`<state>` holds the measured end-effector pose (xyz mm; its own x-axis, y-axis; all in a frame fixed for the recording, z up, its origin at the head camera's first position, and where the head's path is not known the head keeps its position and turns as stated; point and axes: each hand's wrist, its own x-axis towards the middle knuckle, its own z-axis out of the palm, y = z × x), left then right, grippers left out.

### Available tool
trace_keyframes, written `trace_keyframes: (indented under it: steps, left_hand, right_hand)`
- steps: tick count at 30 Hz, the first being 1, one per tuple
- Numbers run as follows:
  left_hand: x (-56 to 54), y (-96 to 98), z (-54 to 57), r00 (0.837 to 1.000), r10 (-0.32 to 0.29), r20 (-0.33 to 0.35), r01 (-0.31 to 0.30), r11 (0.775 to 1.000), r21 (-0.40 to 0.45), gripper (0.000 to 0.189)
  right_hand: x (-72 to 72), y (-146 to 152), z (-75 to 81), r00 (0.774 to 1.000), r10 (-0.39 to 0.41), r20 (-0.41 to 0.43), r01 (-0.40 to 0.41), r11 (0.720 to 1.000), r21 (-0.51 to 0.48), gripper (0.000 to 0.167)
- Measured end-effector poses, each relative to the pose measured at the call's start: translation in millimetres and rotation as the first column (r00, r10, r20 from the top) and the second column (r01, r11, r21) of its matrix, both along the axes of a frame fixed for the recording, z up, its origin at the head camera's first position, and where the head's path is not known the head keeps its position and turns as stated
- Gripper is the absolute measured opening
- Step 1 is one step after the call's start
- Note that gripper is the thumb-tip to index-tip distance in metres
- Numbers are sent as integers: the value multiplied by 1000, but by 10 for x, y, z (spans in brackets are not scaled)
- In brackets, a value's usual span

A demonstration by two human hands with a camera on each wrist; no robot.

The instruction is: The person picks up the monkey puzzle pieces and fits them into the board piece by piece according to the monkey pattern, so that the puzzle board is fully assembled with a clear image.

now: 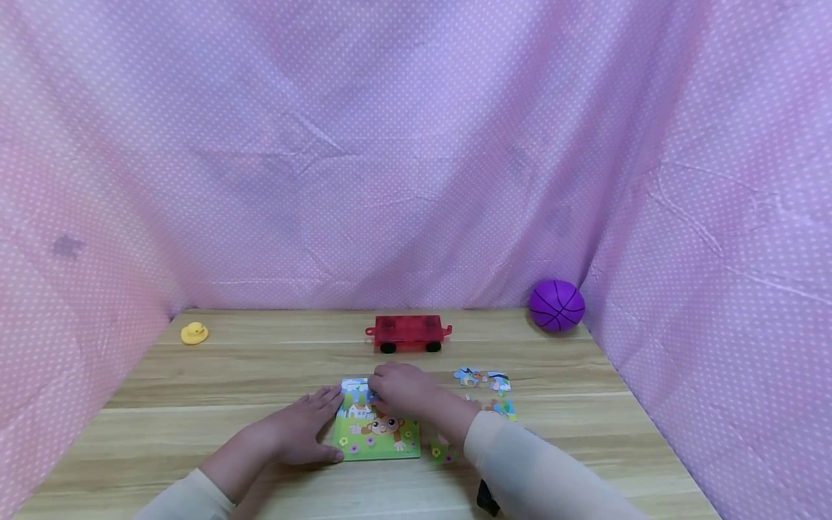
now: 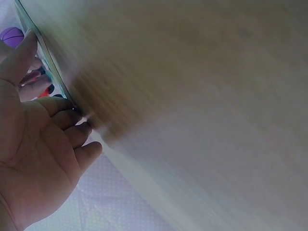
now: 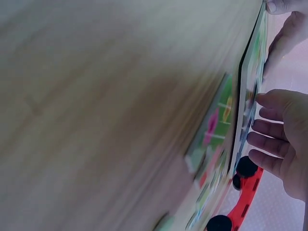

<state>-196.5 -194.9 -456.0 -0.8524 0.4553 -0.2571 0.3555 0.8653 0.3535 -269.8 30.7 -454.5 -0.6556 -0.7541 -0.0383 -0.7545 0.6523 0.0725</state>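
Observation:
A jigsaw puzzle board (image 1: 370, 449) with a monkey, a small house and flowers lies on the table in front of me. My left hand (image 1: 300, 427) rests along its left side, fingers stretched out and thumb at the lower left corner. Over the upper part of the board, my right hand (image 1: 404, 390) reaches down with its fingertips on the picture. In the right wrist view the thumb and fingers (image 3: 272, 144) of that hand are spread against the board's face, with no piece showing between them. The right hand hides the board's upper right part.
Loose puzzle pieces (image 1: 483, 378) lie right of the board, several partly behind the right forearm; a green piece (image 1: 442, 453) is close to its edge. Behind stands a red toy wagon (image 1: 408, 331). A yellow rubber duck (image 1: 194, 333) and a purple basketball (image 1: 557, 305) sit at the back corners.

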Motion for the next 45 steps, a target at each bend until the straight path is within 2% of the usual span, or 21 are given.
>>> trace_keyframes:
  steps: [9,20,26,34,42,45]
  left_hand:
    - [3,-3,3,1000,-19,-13,19,1000,-9,102]
    - [-14,9,-11,1000,-14,-6,14,1000,-12,102]
    - [-28,9,-30,1000,-17,-19,17,1000,-20,102]
    - [-31,8,-26,997,-66,-44,66,998,-12,97]
    - [-18,18,-17,996,-77,-54,76,997,-21,97]
    - [-18,27,-10,996,-75,-57,73,997,-25,97]
  right_hand:
    - [11,-147,-29,999,16,-51,-13,999,45,33]
    - [30,-236,-40,998,8,-61,-2,995,95,31]
    - [21,-243,-55,998,4,-67,2,996,86,31]
    - [13,-257,-66,995,28,-91,-21,997,72,29]
    - [14,-255,-78,997,12,-81,-6,998,65,27]
    - [10,-229,-59,999,18,-50,-15,999,50,28]
